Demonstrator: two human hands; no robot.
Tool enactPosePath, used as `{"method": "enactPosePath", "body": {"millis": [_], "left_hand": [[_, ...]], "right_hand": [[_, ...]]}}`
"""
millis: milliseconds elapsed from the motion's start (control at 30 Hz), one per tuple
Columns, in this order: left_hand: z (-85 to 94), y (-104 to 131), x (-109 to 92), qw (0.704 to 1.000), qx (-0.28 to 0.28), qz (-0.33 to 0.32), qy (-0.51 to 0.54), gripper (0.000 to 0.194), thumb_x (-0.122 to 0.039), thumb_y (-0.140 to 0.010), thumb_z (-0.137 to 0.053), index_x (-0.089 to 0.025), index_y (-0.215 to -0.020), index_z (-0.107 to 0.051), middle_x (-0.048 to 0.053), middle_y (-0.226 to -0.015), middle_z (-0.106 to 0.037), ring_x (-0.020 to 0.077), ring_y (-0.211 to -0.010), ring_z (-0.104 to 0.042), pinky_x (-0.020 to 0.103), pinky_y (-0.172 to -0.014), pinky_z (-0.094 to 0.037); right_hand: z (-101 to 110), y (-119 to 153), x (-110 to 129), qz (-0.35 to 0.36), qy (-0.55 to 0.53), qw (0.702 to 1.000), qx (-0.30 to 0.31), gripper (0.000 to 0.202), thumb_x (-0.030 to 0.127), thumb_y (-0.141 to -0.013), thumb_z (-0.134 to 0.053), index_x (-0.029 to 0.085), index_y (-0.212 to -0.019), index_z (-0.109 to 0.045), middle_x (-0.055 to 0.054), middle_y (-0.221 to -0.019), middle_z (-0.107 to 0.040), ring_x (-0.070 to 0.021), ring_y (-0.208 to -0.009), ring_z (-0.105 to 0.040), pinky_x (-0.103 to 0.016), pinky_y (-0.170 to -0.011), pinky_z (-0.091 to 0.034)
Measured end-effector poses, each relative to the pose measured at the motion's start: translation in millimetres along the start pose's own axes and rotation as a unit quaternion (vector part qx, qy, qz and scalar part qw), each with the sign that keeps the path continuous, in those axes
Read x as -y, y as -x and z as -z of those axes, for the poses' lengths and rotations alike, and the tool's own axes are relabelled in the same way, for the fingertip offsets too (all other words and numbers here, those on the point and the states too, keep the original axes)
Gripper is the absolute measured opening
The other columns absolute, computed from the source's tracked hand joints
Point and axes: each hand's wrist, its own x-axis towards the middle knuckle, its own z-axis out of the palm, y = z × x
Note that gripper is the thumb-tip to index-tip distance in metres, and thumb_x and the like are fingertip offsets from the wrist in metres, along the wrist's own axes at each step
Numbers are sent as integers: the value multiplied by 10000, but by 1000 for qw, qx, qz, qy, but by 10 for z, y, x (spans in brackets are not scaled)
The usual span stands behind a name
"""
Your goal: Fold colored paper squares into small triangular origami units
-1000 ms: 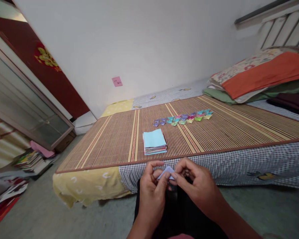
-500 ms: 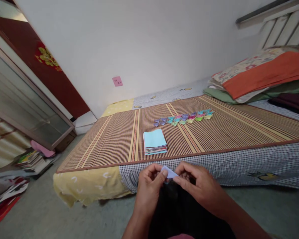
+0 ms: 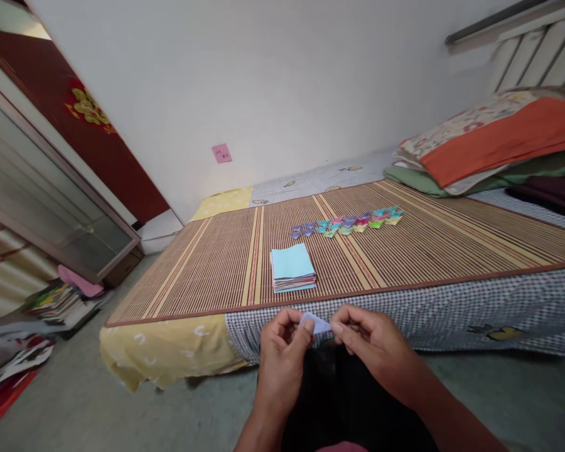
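From the head camera we see a small lilac folded paper [image 3: 317,322], smooth and roughly triangular, held before the checked cloth [image 3: 442,320]. A squared paper stack [image 3: 292,262] and small pointed folded pieces [image 3: 346,222] lie beyond, on the finely striped mat [image 3: 207,270]. Our left hand [image 3: 283,355] pinches the paper, thumb on top; our right hand [image 3: 374,339], fingers curled, nips its right tip.

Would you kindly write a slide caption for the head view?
Left hand and right hand hold a folded lilac paper near a paper stack on a striped mat.
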Motion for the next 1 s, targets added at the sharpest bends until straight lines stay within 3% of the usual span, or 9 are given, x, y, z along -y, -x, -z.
{"method": "enactPosePath", "body": {"millis": [200,400,700,1000], "left_hand": [[-25,1,1,999,15,14,37,310,-433,-841,-787,-155,-772,-668,-18,-655,-606,113,-618,-510,222,-620,-406],[-17,11,-4,997,51,31,42,291,-402,-832,-809,-147,-765,-688,-16,-643,-614,104,-604,-510,213,-609,-403],[-124,39,-56,988,61,74,121,378,-414,-671,-928,-138,-751,-682,-10,-625,-623,100,-571,-520,204,-575,-408],[-110,82,-62,994,65,19,80,371,-380,-774,-850,-161,-641,-582,-29,-622,-542,106,-617,-442,218,-619,-378]], "right_hand": [[-11,29,54,12,16,1000,-16,266,356,-970,-533,210,-749,-552,44,-648,-456,-133,-594,-425,-261,-540,-337],[-3,37,106,21,7,999,38,280,377,-963,-606,200,-747,-593,34,-658,-529,-137,-628,-479,-255,-577,-376],[-44,34,66,77,-11,997,-14,323,391,-1018,-552,203,-760,-601,15,-692,-626,-147,-657,-588,-256,-631,-445],[-73,16,66,60,-35,998,6,272,404,-1002,-602,194,-838,-653,4,-735,-663,-152,-680,-614,-259,-646,-468]]}}
